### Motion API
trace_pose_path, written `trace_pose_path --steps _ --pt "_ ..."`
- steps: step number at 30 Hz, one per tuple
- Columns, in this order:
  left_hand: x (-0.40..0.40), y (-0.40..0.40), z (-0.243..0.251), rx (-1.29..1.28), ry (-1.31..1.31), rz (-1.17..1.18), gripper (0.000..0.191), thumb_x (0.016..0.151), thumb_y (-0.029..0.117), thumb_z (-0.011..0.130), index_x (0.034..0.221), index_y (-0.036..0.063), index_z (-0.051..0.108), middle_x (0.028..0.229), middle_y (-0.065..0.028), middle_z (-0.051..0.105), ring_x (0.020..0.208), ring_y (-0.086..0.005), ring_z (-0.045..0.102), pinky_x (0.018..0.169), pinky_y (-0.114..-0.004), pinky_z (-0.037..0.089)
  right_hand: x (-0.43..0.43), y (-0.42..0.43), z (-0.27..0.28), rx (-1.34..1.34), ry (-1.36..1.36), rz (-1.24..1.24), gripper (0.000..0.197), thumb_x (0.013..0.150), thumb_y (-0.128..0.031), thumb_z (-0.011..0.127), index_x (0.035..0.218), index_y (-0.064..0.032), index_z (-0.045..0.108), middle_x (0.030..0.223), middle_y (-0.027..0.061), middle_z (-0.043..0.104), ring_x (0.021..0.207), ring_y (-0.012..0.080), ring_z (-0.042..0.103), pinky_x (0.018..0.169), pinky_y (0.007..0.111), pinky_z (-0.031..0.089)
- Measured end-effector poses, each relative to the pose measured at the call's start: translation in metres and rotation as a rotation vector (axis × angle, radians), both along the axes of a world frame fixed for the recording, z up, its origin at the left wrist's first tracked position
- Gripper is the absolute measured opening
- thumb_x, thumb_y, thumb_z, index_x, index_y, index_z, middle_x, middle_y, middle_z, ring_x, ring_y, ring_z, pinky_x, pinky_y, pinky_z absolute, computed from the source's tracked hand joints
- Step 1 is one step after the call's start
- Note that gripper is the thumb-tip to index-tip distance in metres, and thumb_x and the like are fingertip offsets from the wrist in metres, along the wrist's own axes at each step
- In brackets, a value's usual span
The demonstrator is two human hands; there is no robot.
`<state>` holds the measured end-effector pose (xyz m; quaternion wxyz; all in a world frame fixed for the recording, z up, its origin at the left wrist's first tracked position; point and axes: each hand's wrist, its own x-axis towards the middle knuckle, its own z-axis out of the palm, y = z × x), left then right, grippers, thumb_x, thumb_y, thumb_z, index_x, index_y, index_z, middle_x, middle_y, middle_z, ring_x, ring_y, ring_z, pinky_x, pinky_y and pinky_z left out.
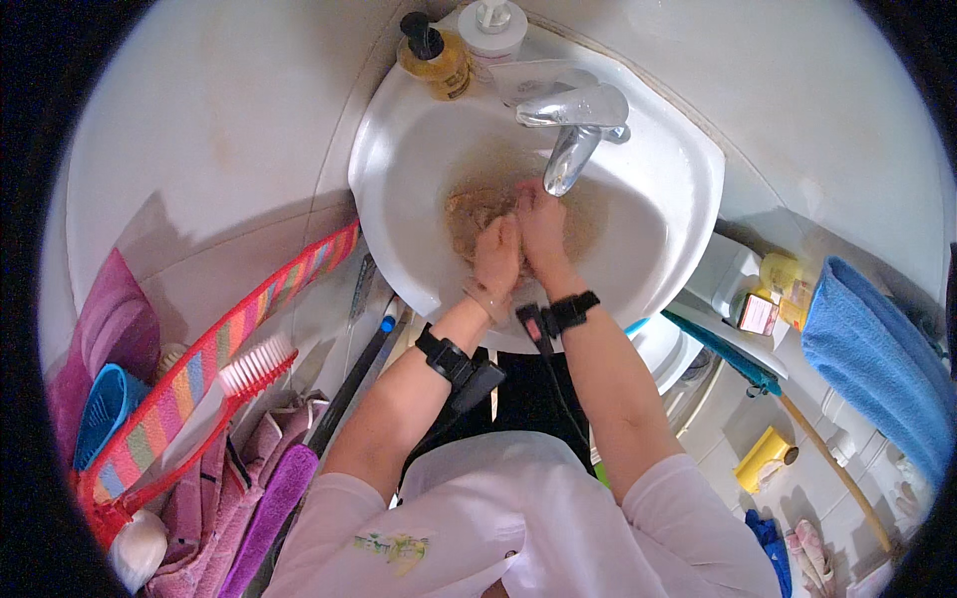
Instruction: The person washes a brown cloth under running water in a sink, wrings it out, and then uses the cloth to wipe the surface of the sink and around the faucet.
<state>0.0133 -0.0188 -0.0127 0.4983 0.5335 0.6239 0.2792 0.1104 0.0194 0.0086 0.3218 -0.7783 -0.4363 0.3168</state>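
My left hand and my right hand are close together, low in a white washbasin. Both are curled on a wet brown item, apparently cloth, which spreads out to the left of my left hand. Its exact kind is not clear, and the fingertips are hidden or blurred. Brownish water surrounds it in the bowl. The spout of a chrome mixer tap reaches over the basin, just above my right hand. Each wrist wears a black strap, and a clear band sits on the left wrist.
An amber pump bottle and a white pump bottle stand on the basin's back rim. At left are a striped strip, a red-handled brush and pink towels. A blue towel and a wooden pole are right.
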Motion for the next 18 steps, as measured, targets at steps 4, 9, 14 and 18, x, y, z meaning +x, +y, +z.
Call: trace_pose_path --steps 4,9,14,18 --pt "-0.047 0.009 -0.053 -0.271 -0.348 0.048 0.043 0.099 0.036 0.044 0.095 -0.0013 0.065 0.092 -0.0147 0.069 0.083 -0.0238 0.062 0.079 -0.039 0.048 -0.06 -0.041 0.025 0.311 0.048 0.178 0.021 0.086 -0.015 0.055 0.105 -0.0058 0.059 0.076 0.0221 0.065 0.07 0.0424 0.064 0.061 0.052 0.05" --pt "-0.004 -0.028 -0.022 0.072 0.078 -0.076 0.044 0.1 0.035 0.042 0.088 -0.0001 0.065 0.084 -0.0154 0.067 0.076 -0.0268 0.061 0.074 -0.041 0.048 0.001 -0.03 0.004 -0.182 0.15 -0.01 0.034 0.086 -0.009 0.049 0.119 -0.0041 0.058 0.101 0.0248 0.064 0.095 0.0412 0.062 0.082 0.047 0.049" --pt "-0.034 -0.011 -0.033 -0.074 -0.015 -0.165 0.034 0.097 0.033 0.048 0.096 0.0019 0.063 0.09 -0.0135 0.066 0.077 -0.027 0.062 0.072 -0.039 0.049 -0.032 -0.047 0.013 -0.008 0.062 0.215 0.037 0.083 -0.011 0.053 0.118 -0.005 0.058 0.091 0.0256 0.065 0.083 0.0437 0.063 0.075 0.05 0.05" --pt "-0.013 -0.026 0.04 -0.512 -0.551 0.142 0.029 0.097 0.035 0.05 0.099 0.0076 0.06 0.098 -0.0014 0.063 0.078 -0.0182 0.061 0.061 -0.032 0.05 0.032 -0.027 -0.013 -0.042 0.23 0.03 0.027 0.093 -0.013 0.049 0.114 -0.002 0.061 0.104 0.0175 0.066 0.095 0.0316 0.064 0.083 0.042 0.05"
